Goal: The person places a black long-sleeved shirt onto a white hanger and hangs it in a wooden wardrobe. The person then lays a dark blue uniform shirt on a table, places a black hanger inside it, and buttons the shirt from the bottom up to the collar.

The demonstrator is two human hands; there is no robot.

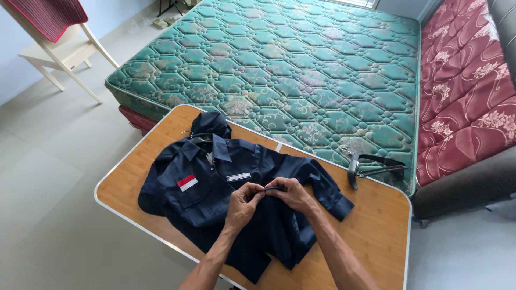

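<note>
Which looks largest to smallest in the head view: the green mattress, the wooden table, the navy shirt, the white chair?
1. Green mattress
2. Wooden table
3. Navy shirt
4. White chair, but it is farther away and partly cut off, so this rank is unsure.

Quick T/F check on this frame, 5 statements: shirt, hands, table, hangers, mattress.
1. Both hands pinch the front of the dark blue shirt. True: the left hand and right hand meet on the fabric near its middle.
2. The shirt lies on the mattress. False: it lies on the wooden table; the green mattress is behind it.
3. The shirt has a red and white patch on its chest. True.
4. The black hangers lie on top of the shirt. False: they rest apart from it at the table's far edge.
5. A white chair stands at the upper left. True.
</note>
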